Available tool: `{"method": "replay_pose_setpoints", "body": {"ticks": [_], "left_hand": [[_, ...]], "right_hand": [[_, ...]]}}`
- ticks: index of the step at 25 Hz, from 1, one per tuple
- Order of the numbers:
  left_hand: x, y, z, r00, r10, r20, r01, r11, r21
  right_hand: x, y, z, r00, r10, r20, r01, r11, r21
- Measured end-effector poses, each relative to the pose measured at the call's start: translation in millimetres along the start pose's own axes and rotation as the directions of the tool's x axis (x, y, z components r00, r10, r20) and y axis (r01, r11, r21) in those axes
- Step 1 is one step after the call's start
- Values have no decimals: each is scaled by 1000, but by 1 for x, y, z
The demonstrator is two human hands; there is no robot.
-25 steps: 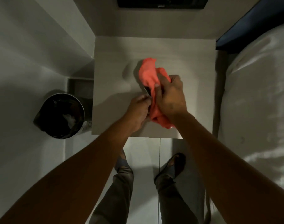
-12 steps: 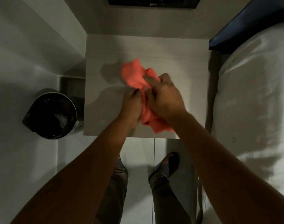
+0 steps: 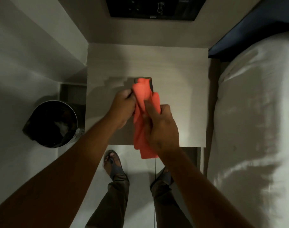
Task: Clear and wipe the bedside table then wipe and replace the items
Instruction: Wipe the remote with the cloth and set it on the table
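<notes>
Bench (image 3: 181, 96) item, a small dark thing (image 3: 150, 83), sits pinched in our left hand (image 3: 122, 106) while our right hand (image 3: 160, 129) clamps the orange cloth (image 3: 140, 92) over it, so rubbing hard could probably pop it loose onto the floor.

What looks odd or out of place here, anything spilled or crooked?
Nothing stands out. Both hands, left hand and right hand, rub an orange cloth over a dark flat item above the table.

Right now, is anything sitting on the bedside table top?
No, the bedside table is bare; both hands hold the orange cloth and dark item above it.
</notes>
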State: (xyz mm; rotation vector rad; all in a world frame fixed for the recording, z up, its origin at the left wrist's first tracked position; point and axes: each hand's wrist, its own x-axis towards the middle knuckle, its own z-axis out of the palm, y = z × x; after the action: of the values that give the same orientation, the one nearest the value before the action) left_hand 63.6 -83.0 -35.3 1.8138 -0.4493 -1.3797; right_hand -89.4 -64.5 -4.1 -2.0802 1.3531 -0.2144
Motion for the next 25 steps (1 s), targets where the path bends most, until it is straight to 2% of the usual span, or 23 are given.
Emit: {"method": "replay_pose_setpoints", "body": {"ticks": [4,6,8,9,10,12,14,19,22,25], "left_hand": [[-20,-12,7,992,44,118,-63,986,157],[-20,-11,7,994,68,86,-81,985,150],[-14,-5,0,999,34,35,-38,994,99],[-9,-3,-6,1000,7,28,-10,996,91],[-4,-3,-14,1000,-12,27,8,992,129],[7,-6,-39,1000,8,3,-9,941,338],[15,-5,-67,998,58,-35,-34,878,478],[41,1,-116,976,40,-213,55,903,425],[56,9,-120,973,49,-226,63,884,462],[69,14,-119,970,118,-211,21,829,560]], "right_hand": [[54,3,-1,980,112,-162,-117,993,-20],[72,6,-1,979,116,-170,-121,992,-22],[51,8,10,991,73,-112,-73,997,8],[31,7,14,998,51,-36,-49,998,41],[11,8,18,997,45,64,-50,996,79],[-19,16,24,979,63,192,-84,991,104],[-26,30,28,983,115,140,-129,987,100],[6,53,31,975,220,-34,-219,975,32],[28,62,29,957,283,-64,-281,959,34],[36,66,30,946,320,-47,-319,947,39]]}}
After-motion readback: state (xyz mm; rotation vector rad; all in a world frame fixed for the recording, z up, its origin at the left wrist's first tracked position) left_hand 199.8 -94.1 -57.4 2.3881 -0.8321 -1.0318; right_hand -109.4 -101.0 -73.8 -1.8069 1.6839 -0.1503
